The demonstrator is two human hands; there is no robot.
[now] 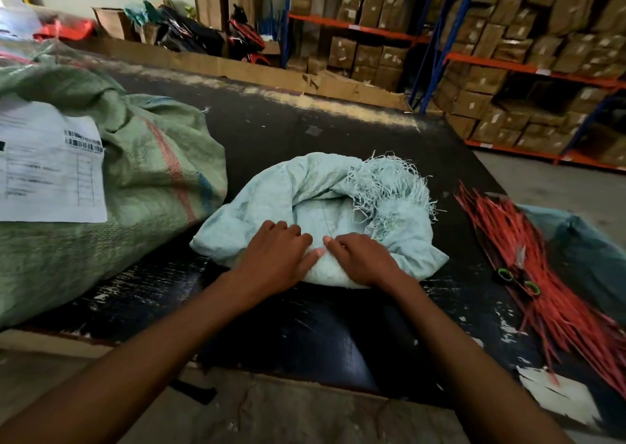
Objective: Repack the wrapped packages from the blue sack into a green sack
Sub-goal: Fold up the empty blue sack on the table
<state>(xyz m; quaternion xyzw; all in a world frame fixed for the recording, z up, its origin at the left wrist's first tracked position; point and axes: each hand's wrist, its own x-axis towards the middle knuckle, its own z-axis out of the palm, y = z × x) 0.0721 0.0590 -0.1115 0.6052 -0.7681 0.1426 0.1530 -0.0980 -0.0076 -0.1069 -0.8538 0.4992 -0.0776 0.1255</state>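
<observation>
while pinning pale blue sack (325, 189) to black table (338, 325): left hand (276, 257), right hand (360, 260) pinching its near fold, likely seeking mouth; full green sack (142, 172) alongside.

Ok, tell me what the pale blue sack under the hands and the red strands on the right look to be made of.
Pale blue sack: apparently woven plastic, matte; its torn edge frays into flat, tape-like threads. Red strands: probably plastic strapping or twine, slightly glossy, lying as stiff, flat strips, though the look leaves it open.

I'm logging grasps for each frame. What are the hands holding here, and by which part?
Both the left hand and right hand rest on the near edge of the crumpled pale blue sack, fingers pinching its fabric there.
</observation>
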